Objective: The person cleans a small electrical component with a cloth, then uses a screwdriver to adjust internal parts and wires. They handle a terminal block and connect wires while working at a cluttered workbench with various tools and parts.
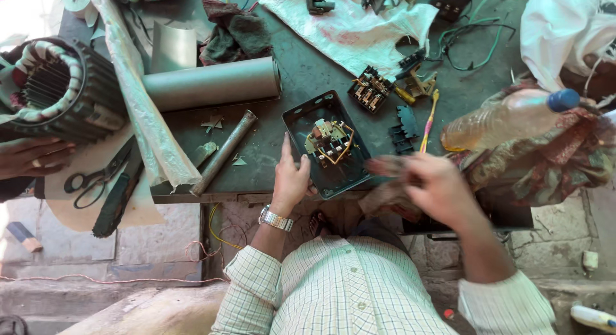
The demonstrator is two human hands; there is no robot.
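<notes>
Your left hand steadies the black rectangular plastic switch housing at its near-left edge, fingers resting against the rim, thumb along the side; its grip is loose, more a brace than a clamp. The housing lies open-side up on the dark green desk, its near end reaching the front edge, with a cluster of copper-coloured contacts and orange wire seated inside.

Your right hand is blurred just right of the housing, over a brown mottled cloth; I cannot tell whether it holds anything or how wide its grip is.

Risks, as I judge them: the housing sits at the desk's front edge, so a sideways push from the right hand could slide it off toward your lap, since the left only braces one side. The clear plastic bottle with a blue cap lies tilted on the cloth near your right arm; a swing of the elbow could roll it. The small black terminal block and loose black parts lie near the housing and could be swept aside. Another person's hand rests at far left beside the scissors, well apart.
</notes>
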